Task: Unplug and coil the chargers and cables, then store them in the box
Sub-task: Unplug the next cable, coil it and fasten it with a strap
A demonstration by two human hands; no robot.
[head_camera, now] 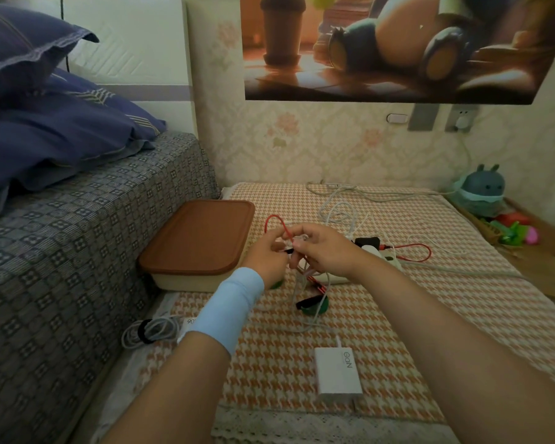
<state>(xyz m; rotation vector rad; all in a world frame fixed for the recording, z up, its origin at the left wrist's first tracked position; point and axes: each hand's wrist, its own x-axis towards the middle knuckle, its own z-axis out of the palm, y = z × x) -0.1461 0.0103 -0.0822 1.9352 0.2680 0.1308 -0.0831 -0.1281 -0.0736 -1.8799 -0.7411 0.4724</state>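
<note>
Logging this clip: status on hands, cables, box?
Both hands, left hand and right hand, pinching the red cable mid-coil. Box lid on. White charger loose; white cables tangled behind.

The left hand (265,254) and right hand (322,251) cover the spot where the red cable (277,224) is pinched, so the grip cannot be made out. The power strip (382,256), at three o'clock from the hands, is largely hidden behind the right wrist. The wall picture (398,46) at twelve o'clock is cut off by the top edge.
</note>
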